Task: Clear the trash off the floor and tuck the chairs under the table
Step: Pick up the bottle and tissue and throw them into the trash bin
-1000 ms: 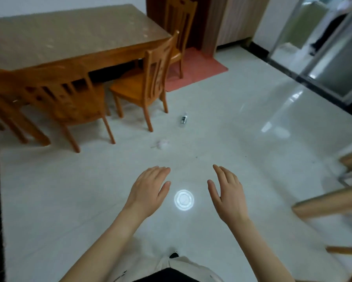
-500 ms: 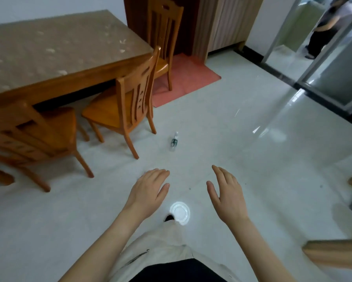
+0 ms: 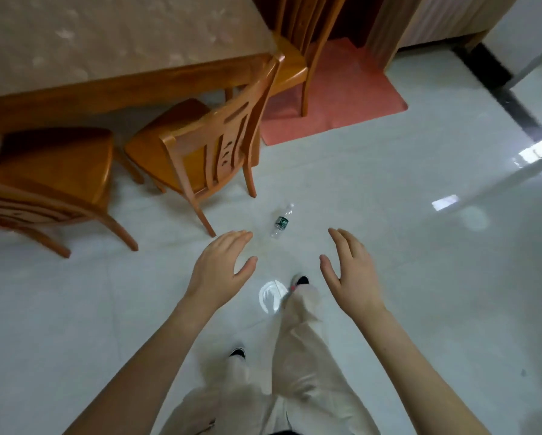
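Observation:
A small clear plastic bottle [image 3: 281, 221] with a green label lies on the white floor, just beyond my fingertips. My left hand [image 3: 221, 266] and my right hand [image 3: 349, 270] hover palm-down in front of me, fingers straight, holding nothing. A wooden chair [image 3: 213, 146] stands pulled out from the wooden table [image 3: 116, 89], its back toward me. A second chair [image 3: 50, 177] stands at the left, also pulled out. A third chair [image 3: 297, 42] sits at the table's far end.
A red mat [image 3: 335, 98] lies under the far chair by a dark doorway. A bright lamp reflection [image 3: 271, 296] shows on the glossy tiles beside my front foot [image 3: 301, 281]. A black threshold strip [image 3: 511, 98] runs along the right.
I have walked toward the table; the bottle and chairs are nearer and larger. The crumpled white scrap seen a second ago is out of sight. Both hands stay open.

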Demonstrator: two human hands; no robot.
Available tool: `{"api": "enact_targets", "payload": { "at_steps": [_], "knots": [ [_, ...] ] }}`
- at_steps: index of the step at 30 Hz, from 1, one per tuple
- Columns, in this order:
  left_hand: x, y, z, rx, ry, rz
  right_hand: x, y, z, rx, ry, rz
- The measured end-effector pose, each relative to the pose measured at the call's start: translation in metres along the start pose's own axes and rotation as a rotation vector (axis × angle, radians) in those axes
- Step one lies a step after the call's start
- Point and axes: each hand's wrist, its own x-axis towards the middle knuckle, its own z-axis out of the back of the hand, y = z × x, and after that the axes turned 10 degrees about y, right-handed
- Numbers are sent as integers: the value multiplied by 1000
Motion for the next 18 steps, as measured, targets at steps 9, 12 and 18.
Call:
{"api": "enact_targets", "payload": {
  "at_steps": [9,12,18],
  "knots": [
    [133,49,-112,-133,30,522,209,-125,-70,-30,322,115],
    [171,85,-153,-190,55,622,266,-157,-128,-34,383,100],
    [235,206,-291,-155,75,681,360,-242,-294,-107,457,152]
  ]
}}
